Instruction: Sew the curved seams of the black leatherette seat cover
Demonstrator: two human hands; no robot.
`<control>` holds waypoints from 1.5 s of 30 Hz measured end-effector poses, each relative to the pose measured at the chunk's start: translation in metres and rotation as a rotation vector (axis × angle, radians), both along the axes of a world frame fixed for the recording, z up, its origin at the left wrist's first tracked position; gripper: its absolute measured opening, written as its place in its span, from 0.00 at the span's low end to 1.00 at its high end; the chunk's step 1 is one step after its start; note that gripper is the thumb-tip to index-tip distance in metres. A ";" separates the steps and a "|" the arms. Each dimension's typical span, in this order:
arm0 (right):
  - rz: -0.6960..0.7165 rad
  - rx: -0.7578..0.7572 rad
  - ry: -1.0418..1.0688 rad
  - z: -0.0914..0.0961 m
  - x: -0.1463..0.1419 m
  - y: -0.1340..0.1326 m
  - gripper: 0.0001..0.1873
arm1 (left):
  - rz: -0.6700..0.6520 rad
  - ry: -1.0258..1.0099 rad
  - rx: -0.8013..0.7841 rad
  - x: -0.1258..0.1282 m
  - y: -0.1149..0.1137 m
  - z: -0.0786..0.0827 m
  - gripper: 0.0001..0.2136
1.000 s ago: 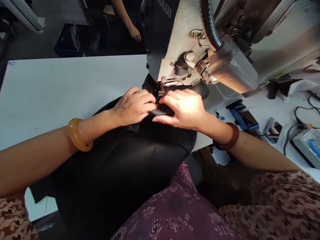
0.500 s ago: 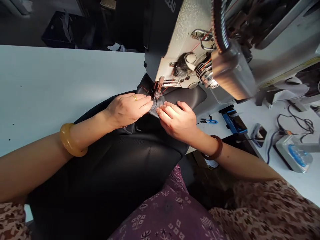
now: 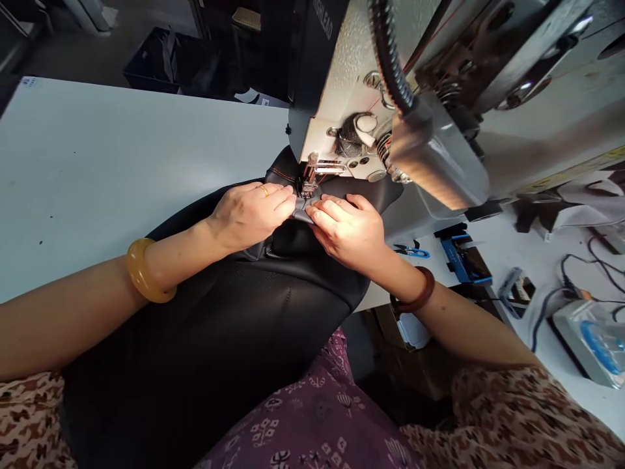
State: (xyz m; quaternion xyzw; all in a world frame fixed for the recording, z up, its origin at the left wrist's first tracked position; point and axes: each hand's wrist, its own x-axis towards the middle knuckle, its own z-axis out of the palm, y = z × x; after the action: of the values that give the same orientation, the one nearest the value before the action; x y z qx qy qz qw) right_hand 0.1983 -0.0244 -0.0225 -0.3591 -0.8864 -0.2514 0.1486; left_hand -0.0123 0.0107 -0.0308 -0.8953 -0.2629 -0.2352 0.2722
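Observation:
A large black leather-like piece drapes over the table edge and my lap, with a row of orange stitching along its upper fold. My left hand is closed on the fold, its fingertips just left of the presser foot. On the other side, my right hand grips the same fold between thumb and fingers, close in front of the foot. The sewing machine head stands over the seam, and orange-red thread runs down to its needle area. The needle tip is too small to make out.
Blue thread snips lie right of my right hand, near a blue box. Farther right are a cable and a clear-lidded container. A dark bin stands beyond the white table.
The camera view has shifted and turned slightly. Both hands stay at nearly the same place on the fold beside the presser foot; the material has hardly moved.

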 end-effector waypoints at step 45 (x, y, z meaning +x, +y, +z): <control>-0.030 -0.218 0.029 0.000 0.014 0.019 0.18 | 0.271 0.062 -0.397 0.019 -0.014 0.011 0.21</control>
State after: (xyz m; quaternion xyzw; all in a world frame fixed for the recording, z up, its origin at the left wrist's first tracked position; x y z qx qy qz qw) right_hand 0.2127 -0.0051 -0.0227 -0.3900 -0.9008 -0.1504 0.1179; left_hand 0.0070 -0.0036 -0.0197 -0.8945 -0.4133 -0.1127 0.1280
